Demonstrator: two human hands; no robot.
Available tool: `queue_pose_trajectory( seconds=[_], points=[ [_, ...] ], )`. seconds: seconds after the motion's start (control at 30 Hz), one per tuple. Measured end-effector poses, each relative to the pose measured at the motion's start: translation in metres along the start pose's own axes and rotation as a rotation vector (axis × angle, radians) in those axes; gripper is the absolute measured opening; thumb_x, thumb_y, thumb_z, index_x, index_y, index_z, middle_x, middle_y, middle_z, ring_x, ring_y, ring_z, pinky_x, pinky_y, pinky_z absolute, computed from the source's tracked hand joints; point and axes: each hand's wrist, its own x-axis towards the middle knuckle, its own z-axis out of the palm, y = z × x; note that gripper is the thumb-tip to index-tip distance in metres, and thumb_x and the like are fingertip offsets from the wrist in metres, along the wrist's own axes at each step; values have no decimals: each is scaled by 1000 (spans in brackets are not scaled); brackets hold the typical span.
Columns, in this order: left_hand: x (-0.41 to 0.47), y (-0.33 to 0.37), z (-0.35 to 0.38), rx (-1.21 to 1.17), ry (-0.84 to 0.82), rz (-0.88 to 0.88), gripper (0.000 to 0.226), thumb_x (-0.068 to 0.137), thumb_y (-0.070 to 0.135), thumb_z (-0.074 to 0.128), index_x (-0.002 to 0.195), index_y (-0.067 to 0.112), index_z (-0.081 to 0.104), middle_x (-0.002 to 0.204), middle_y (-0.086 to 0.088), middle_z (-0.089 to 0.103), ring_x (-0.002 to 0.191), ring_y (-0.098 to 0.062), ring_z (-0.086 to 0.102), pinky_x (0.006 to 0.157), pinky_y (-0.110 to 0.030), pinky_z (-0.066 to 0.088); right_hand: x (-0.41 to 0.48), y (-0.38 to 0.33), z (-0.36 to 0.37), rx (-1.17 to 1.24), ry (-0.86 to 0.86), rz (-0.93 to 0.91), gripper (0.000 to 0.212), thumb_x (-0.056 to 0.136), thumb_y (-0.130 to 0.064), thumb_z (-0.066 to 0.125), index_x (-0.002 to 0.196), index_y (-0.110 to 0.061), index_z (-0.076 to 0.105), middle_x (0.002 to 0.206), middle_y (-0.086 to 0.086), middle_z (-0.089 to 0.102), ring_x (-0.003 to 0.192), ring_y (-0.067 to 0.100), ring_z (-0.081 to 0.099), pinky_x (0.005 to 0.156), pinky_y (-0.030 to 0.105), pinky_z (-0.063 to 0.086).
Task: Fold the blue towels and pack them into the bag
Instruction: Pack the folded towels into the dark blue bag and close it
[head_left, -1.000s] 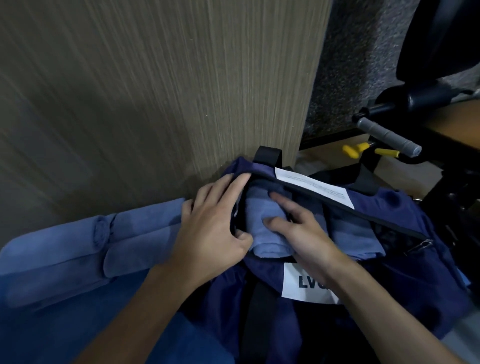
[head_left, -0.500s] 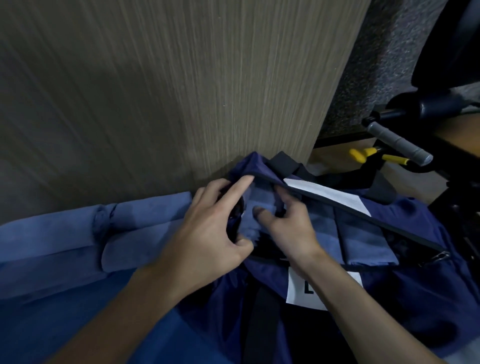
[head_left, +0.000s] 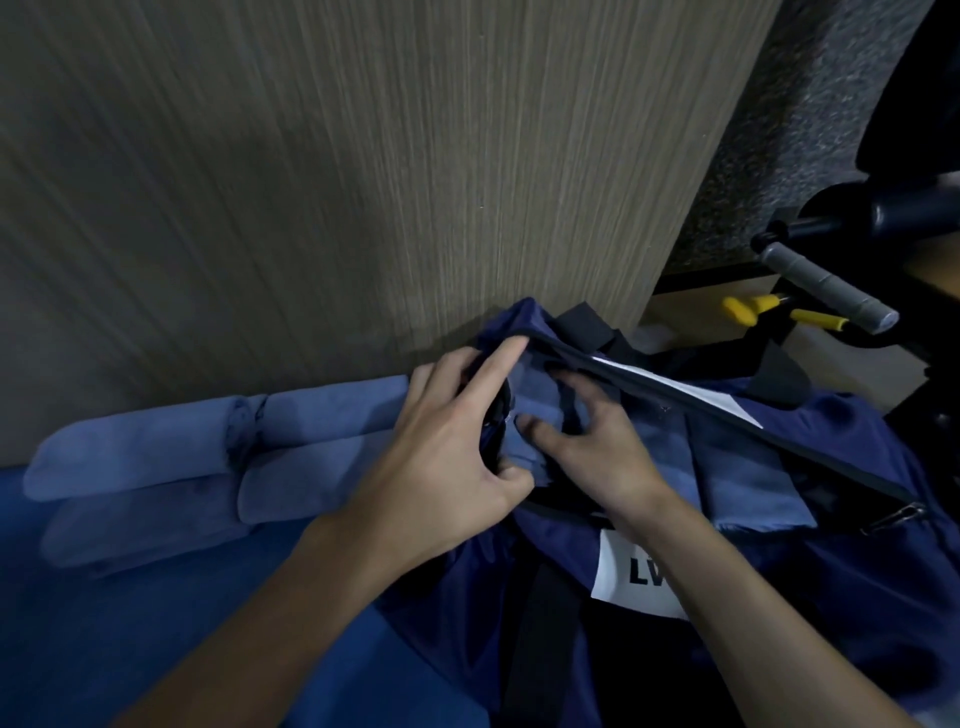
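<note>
Blue towel (head_left: 535, 410), rolled, sits at the left end of the open navy bag (head_left: 857, 545), beside packed towels (head_left: 727, 467). Left hand (head_left: 452, 457) holds the bag's mouth apart, with the index finger straight against the upper rim, the thumb at the lower rim and the other fingers curled on the edge. Right hand (head_left: 587, 452) grips the blue towel with curled fingers and thumb. More rolled towels (head_left: 311, 415) lie just left of the bag.

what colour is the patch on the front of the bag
The patch is white with black letters; head view.
</note>
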Motion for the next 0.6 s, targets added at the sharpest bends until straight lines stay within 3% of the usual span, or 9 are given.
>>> queue_pose_trajectory(
  seconds=[0.1,0.23,0.4,0.5,0.6],
  points=[
    [0,-1,0,-9,1,-4,97,74,24,62,150,46,7,142,17,28,134,-5,22,113,-24,24,1,2,2,-39,51,-41,60,86,-31,71,139,-20,47,129,-11,52,120,1,48,100,15,39],
    [0,0,0,-12,-4,0,96,74,25,63,150,45,8,140,18,30,132,-5,23,112,-24,25,3,7,9,-176,-3,-87,60,84,-35,72,138,-18,50,137,0,48,126,10,46,106,24,38],
    [0,-2,-1,-22,1,0,96,73,25,64,150,45,9,140,17,30,132,-5,24,111,-22,24,4,4,7,6,-76,-31,75,75,-32,79,141,-21,46,139,-4,46,128,7,46,109,28,40],
    [1,-2,-1,-12,2,18,96,72,28,63,150,45,10,139,16,33,131,-7,26,113,-28,29,1,5,9,-151,-124,-29,77,83,-22,73,148,-21,33,147,-3,29,134,6,32,107,16,27],
    [0,-6,-1,4,8,27,93,71,33,61,150,44,13,137,17,36,130,-8,29,112,-33,33,3,6,10,-339,-111,0,80,82,-32,69,150,-28,28,154,4,16,143,22,15,117,31,19]
  ],
)
